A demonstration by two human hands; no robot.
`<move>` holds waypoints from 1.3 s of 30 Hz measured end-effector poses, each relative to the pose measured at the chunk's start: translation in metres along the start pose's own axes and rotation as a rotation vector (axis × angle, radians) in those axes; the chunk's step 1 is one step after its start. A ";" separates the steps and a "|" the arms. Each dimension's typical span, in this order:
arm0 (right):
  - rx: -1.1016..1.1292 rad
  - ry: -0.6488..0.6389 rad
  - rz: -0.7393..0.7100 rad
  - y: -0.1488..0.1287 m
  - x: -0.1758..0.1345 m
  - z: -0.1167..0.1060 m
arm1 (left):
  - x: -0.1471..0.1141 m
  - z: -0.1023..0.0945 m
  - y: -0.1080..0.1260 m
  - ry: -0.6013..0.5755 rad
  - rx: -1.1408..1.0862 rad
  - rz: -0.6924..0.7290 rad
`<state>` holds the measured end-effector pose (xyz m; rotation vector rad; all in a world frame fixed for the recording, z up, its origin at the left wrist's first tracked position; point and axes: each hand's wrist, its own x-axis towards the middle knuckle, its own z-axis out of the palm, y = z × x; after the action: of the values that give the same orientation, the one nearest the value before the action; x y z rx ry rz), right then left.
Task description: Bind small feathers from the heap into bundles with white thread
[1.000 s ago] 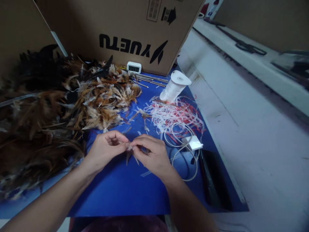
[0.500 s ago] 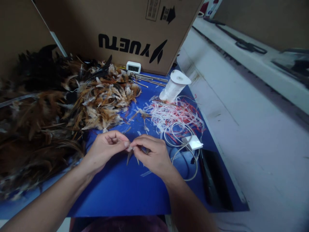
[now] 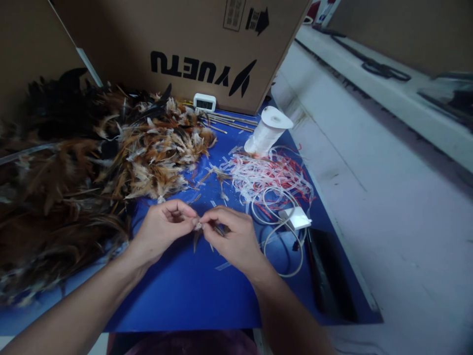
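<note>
Over the blue table, my left hand (image 3: 162, 227) and my right hand (image 3: 232, 234) meet with fingertips almost touching. Thumb and forefinger of each are pinched on the pale base of some small feathers (image 3: 197, 241). Narrow brownish tips hang below and between the hands; my fingers cover most of the rest. To the left of my left hand lies a large heap of brown, cream and black feathers (image 3: 162, 153). Beyond my right hand is a tangle of white and red plastic strips (image 3: 269, 175).
A white spool (image 3: 269, 130) stands behind the strips. A coiled cable (image 3: 301, 259) with a white adapter (image 3: 298, 218) and a dark flat object (image 3: 332, 276) lie at the right. Thin sticks (image 3: 232, 120), a small digital clock (image 3: 204, 102) and a cardboard box (image 3: 177, 29) are at the back.
Both hands stay nearly in place, with only slight finger movement at the pinched feather base. Nothing else has visibly moved.
</note>
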<state>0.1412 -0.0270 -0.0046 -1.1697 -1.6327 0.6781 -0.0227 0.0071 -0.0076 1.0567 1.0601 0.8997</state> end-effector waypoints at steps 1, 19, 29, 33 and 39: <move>0.012 0.007 0.032 0.000 0.000 0.001 | 0.000 0.000 0.000 0.008 0.008 0.005; 0.127 0.122 0.209 -0.002 -0.005 0.013 | -0.003 0.002 -0.006 0.035 0.221 0.226; 0.080 0.151 0.144 -0.002 -0.007 0.015 | -0.009 0.005 -0.006 0.134 0.457 0.347; 0.062 0.159 0.132 -0.002 -0.007 0.015 | -0.009 0.004 -0.008 0.126 0.446 0.368; 0.205 0.144 0.260 -0.001 -0.003 0.012 | -0.010 0.003 -0.005 0.156 0.478 0.418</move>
<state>0.1301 -0.0287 -0.0088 -1.2605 -1.2711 0.8829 -0.0214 -0.0041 -0.0100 1.6708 1.2433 1.1015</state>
